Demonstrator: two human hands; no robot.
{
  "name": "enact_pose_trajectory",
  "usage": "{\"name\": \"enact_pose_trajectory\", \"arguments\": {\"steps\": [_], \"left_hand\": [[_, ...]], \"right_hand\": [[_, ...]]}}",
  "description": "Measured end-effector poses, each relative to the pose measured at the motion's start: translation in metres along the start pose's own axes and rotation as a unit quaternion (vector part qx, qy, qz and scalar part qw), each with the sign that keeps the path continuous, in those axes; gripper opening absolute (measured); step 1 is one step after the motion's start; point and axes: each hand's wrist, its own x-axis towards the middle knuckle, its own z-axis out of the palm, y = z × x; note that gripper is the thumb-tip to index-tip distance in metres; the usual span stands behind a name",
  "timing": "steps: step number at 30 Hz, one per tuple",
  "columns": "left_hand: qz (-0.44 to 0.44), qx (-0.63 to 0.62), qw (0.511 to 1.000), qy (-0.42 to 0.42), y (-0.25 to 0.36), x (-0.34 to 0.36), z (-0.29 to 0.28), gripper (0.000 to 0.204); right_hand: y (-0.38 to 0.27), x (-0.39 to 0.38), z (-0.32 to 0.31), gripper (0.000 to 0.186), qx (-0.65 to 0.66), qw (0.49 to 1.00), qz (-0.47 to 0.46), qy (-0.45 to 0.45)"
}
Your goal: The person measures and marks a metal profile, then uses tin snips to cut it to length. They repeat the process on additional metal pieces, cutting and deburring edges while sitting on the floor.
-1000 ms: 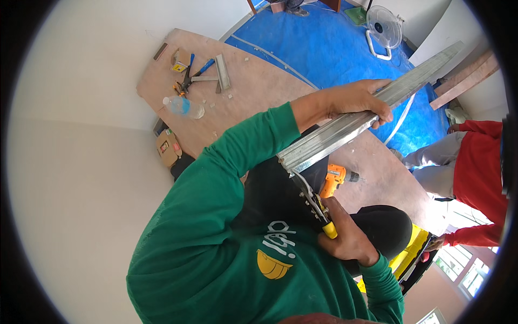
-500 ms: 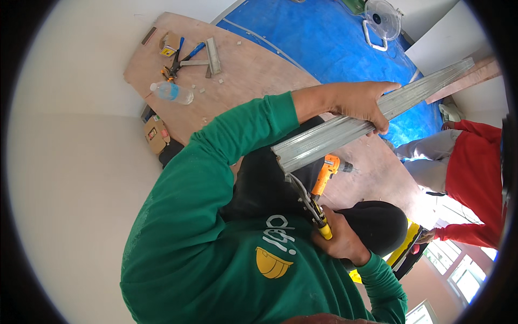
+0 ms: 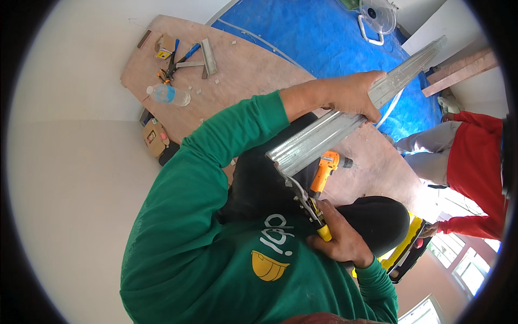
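My left hand (image 3: 359,96) is wrapped round a long silver metal channel (image 3: 318,141), which slants from my lap up to the far right. Closed round yellow-and-black handles, my right hand (image 3: 342,236) holds metal snips (image 3: 307,205) in front of my body. The jaws of the snips meet the corner of the channel's near end; whether they bite into it I cannot tell. Just right of that end, an orange cordless drill (image 3: 325,171) lies by my leg.
On the wooden board (image 3: 243,75) lie a water bottle (image 3: 168,95), blue-handled pliers (image 3: 186,55), a short metal offcut (image 3: 209,56) and small scraps. A fan (image 3: 376,16) stands on the blue sheet (image 3: 318,40). A person in red (image 3: 475,167) is at the right, beside a yellow-and-black case (image 3: 404,254).
The channel's far end has swung up and to the left, with my left hand shifting slightly the same way. The snips stay at its near end.
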Motion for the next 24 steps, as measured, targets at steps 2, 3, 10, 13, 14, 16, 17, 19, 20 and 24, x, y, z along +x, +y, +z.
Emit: {"name": "enact_pose_trajectory", "arguments": {"steps": [2,3,10,13,14,16,17,19,20,24], "left_hand": [[-0.020,0.012,1.000,-0.003,-0.001,-0.001,0.002,0.103],[-0.014,0.019,1.000,-0.006,-0.002,-0.001,0.004,0.103],[0.003,0.056,0.998,-0.016,-0.009,0.006,0.015,0.109],[0.006,0.081,0.997,-0.002,-0.015,0.011,0.015,0.112],[0.004,0.091,0.996,0.001,-0.018,0.013,0.015,0.114],[0.018,0.140,0.989,0.033,-0.023,0.016,0.016,0.116],[0.026,0.171,0.984,0.049,-0.025,0.017,0.016,0.117],[0.052,0.215,0.973,0.065,-0.027,0.018,0.015,0.117],[0.052,0.242,0.966,0.074,-0.028,0.017,0.015,0.118],[0.008,0.179,0.983,0.034,-0.021,0.014,0.012,0.118]], "right_hand": [[-0.006,0.000,-0.001,0.086,-0.033,0.999,0.003,0.004],[-0.009,-0.001,-0.001,0.084,-0.053,0.998,0.014,0.009],[-0.014,-0.015,0.003,0.060,-0.025,0.999,0.033,-0.014],[-0.009,-0.018,0.004,0.050,-0.020,0.999,0.044,-0.018],[-0.007,-0.019,0.004,0.048,-0.015,0.999,0.044,-0.016],[-0.005,-0.020,0.005,0.044,-0.005,0.999,0.042,-0.010],[-0.004,-0.021,0.005,0.042,-0.001,0.999,0.038,-0.004],[-0.003,-0.022,0.004,0.039,-0.002,0.999,0.043,0.002],[-0.002,-0.023,0.002,0.038,-0.008,0.999,0.052,0.004],[-0.001,-0.022,-0.010,0.034,0.005,0.998,0.058,-0.018]]}}
